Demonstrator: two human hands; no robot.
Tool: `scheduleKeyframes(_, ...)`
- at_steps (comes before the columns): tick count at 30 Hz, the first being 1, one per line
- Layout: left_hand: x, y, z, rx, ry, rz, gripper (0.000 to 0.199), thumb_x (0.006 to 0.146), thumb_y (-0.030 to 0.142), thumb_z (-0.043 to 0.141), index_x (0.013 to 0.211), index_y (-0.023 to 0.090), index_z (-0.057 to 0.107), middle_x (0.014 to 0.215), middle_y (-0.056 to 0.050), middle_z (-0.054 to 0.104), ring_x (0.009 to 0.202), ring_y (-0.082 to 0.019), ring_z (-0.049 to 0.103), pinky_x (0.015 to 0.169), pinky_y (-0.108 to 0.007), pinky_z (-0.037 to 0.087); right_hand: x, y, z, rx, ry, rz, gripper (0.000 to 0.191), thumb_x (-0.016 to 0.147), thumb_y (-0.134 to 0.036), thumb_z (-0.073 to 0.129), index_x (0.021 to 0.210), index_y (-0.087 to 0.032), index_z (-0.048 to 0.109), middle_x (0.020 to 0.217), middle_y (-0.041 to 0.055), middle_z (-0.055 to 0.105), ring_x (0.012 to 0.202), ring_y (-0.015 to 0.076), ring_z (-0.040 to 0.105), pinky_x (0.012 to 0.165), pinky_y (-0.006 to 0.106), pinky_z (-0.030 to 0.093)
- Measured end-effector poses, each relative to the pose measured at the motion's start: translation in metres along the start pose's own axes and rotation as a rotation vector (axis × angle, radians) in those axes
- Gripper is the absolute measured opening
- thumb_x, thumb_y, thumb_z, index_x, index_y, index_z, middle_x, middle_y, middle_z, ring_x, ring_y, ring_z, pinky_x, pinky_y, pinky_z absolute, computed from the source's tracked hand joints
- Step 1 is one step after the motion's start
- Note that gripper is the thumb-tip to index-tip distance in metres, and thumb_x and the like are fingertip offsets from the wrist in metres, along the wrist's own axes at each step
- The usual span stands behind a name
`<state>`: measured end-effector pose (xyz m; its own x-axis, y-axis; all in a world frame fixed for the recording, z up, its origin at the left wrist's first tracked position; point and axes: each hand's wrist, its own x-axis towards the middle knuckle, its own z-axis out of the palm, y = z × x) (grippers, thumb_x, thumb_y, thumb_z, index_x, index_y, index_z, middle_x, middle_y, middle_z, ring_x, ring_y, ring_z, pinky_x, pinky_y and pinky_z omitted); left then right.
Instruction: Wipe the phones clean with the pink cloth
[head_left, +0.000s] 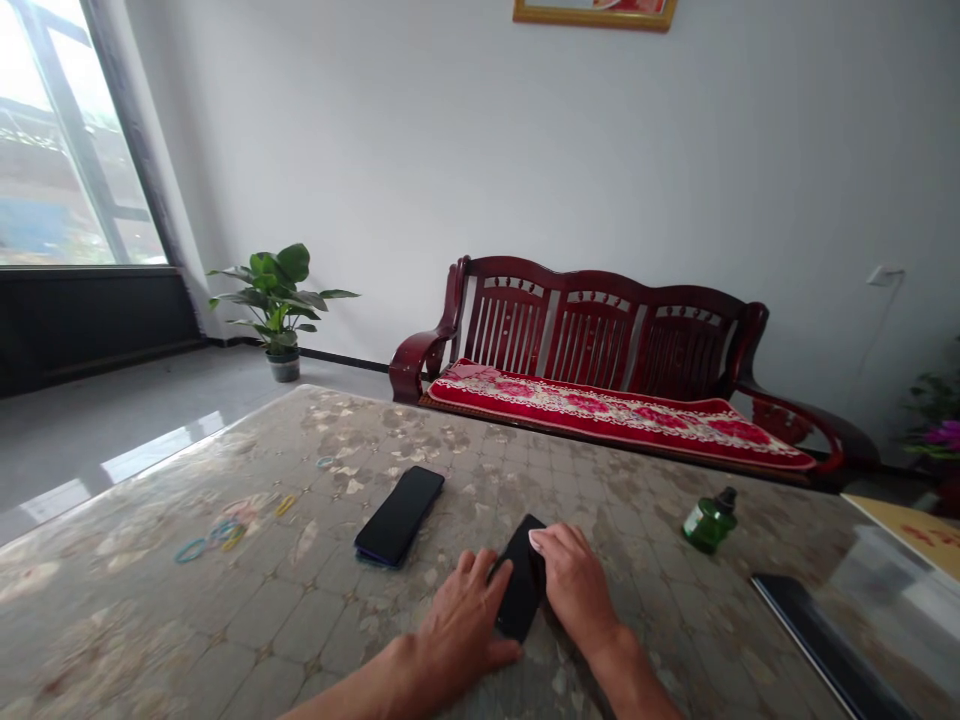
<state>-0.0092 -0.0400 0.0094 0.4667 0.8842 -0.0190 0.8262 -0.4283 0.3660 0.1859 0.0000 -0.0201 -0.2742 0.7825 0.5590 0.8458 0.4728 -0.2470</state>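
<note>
A black smartphone [520, 585] lies at a slant on the table between my hands. My left hand [466, 622] grips its left side, index finger over the edge and thumb near the lower end. At the phone's upper right, my right hand [576, 578] is closed, fingertips pressed together over the screen. Something pale shows at those fingertips, too small to name. Left of my hands, another dark phone [401, 515] rests on what looks like a further, bluish phone or case, mostly hidden under it.
Colored hair ties [225, 533] lie on the patterned tablecloth [285, 610] at left. A green bottle [709, 522] with a black cap stands at right, near a dark flat device [825, 640] and a yellowish sheet [911, 530]. Beyond are a wooden bench [589, 330] and a potted plant [277, 295].
</note>
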Motion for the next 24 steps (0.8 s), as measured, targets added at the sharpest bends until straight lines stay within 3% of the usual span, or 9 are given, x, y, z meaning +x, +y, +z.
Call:
scheduleKeyframes(4, -0.009, -0.003, 0.003, -0.063, -0.012, 0.116, 0.055, 0.081, 0.025, 0.070, 0.135, 0.027, 0.055, 0.146, -0.007, 0.045, 0.127, -0.030, 0.045, 0.108, -0.041, 0.039, 0.001, 0.001, -0.001, 0.006, -0.014, 0.013, 0.029, 0.092, -0.009, 0.046, 0.096, -0.026, 0.070, 0.091, 0.0046, 0.067, 0.090, 0.0202, 0.061, 0.080, 0.031, 0.049)
scheduleKeyframes(9, -0.005, -0.006, 0.006, -0.073, 0.021, 0.139, 0.037, 0.088, 0.018, 0.062, 0.124, 0.026, 0.061, 0.138, -0.006, 0.053, 0.120, -0.027, 0.051, 0.106, -0.038, 0.042, 0.006, 0.003, 0.002, 0.040, -0.054, 0.029, 0.027, 0.092, -0.011, 0.049, 0.094, -0.027, 0.071, 0.092, 0.0028, 0.066, 0.089, 0.0187, 0.062, 0.079, 0.028, 0.048)
scheduleKeyframes(15, 0.000, -0.003, 0.020, -0.054, 0.051, 0.142, 0.030, 0.091, 0.022, 0.064, 0.121, 0.023, 0.061, 0.131, -0.007, 0.058, 0.115, -0.026, 0.056, 0.102, -0.035, 0.047, 0.013, 0.002, 0.009, 0.025, -0.050, 0.036, 0.025, 0.092, -0.010, 0.051, 0.095, -0.025, 0.071, 0.091, 0.0030, 0.066, 0.090, 0.0191, 0.061, 0.079, 0.028, 0.047)
scheduleKeyframes(24, 0.004, 0.003, 0.027, 0.012, 0.036, 0.142, 0.027, 0.090, 0.023, 0.063, 0.117, 0.023, 0.061, 0.123, -0.007, 0.062, 0.107, -0.024, 0.062, 0.096, -0.033, 0.052, 0.001, -0.016, -0.002, -0.053, -0.109, 0.017, 0.029, 0.091, -0.006, 0.048, 0.091, -0.027, 0.068, 0.087, 0.0027, 0.063, 0.087, 0.0200, 0.060, 0.077, 0.029, 0.046)
